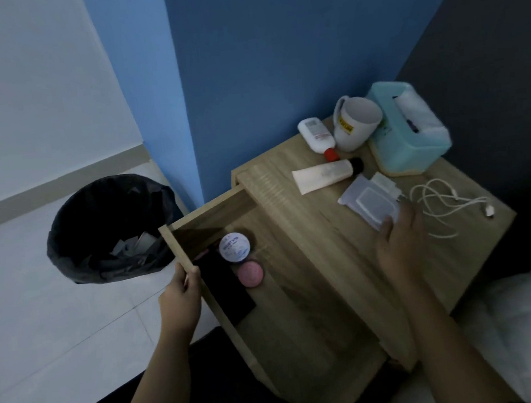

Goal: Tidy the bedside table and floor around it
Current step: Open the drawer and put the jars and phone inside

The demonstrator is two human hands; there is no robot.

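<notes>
The wooden bedside table [341, 259] has its drawer [214, 211] pulled out to the left. My left hand [181, 295] grips the drawer's front panel. Inside the drawer lie a white round tin [234, 247], a pink round case [250, 274] and a flat black item [226, 290]. My right hand [399, 244] rests on the tabletop, its fingers on a clear plastic pouch [369, 204] beside a white charger plug [385, 184]. A tangled white cable [442, 205] lies just to the right of that hand.
At the table's back stand a white mug [355, 124], a teal tissue box [408, 129], a white bottle with a red cap [316, 137] and a lying tube [325, 174]. A black-lined bin [107, 229] stands on the tiled floor, left. White bedding [528, 323] lies at right.
</notes>
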